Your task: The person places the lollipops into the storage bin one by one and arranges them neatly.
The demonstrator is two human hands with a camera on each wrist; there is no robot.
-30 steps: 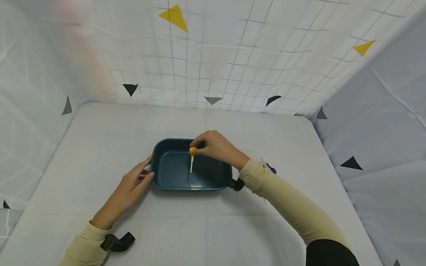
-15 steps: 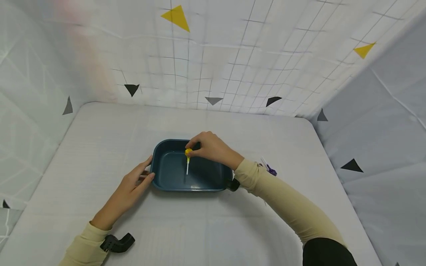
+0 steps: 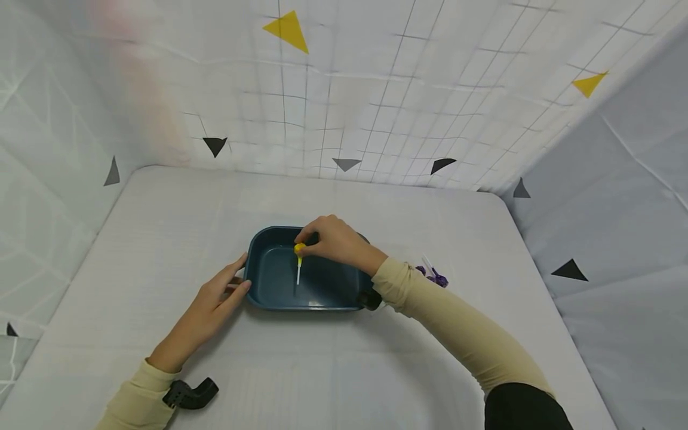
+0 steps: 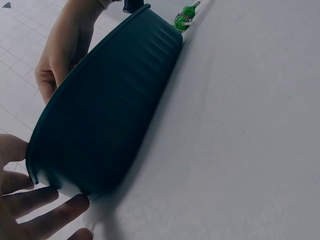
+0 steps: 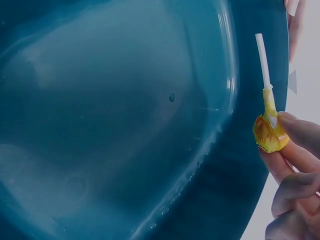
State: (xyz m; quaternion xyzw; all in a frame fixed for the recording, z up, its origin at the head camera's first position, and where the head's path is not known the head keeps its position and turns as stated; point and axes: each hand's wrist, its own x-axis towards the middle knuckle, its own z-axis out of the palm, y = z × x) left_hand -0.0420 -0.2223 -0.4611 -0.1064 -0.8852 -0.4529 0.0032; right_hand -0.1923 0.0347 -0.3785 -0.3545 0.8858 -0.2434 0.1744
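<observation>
In the head view, a dark teal rectangular tub sits on the white table. My left hand rests its outstretched fingertips against the tub's left side; the left wrist view shows those fingers touching the outer wall. Over the tub's inside, my right hand pinches a yellow-wrapped lollipop by its candy head, the white stick pointing down. Close up in the right wrist view, thumb and fingers hold the lollipop at its wrapper. The part of the tub floor that shows there bears nothing.
Purple-wrapped lollipops lie on the table right of the tub, partly behind the right sleeve. A green-wrapped lollipop lies beyond the tub's far end in the left wrist view. White fabric walls surround the table.
My right hand has shifted a little left and toward me over the tub with the yellow lollipop. More of the purple lollipops shows. The left hand has stayed put.
</observation>
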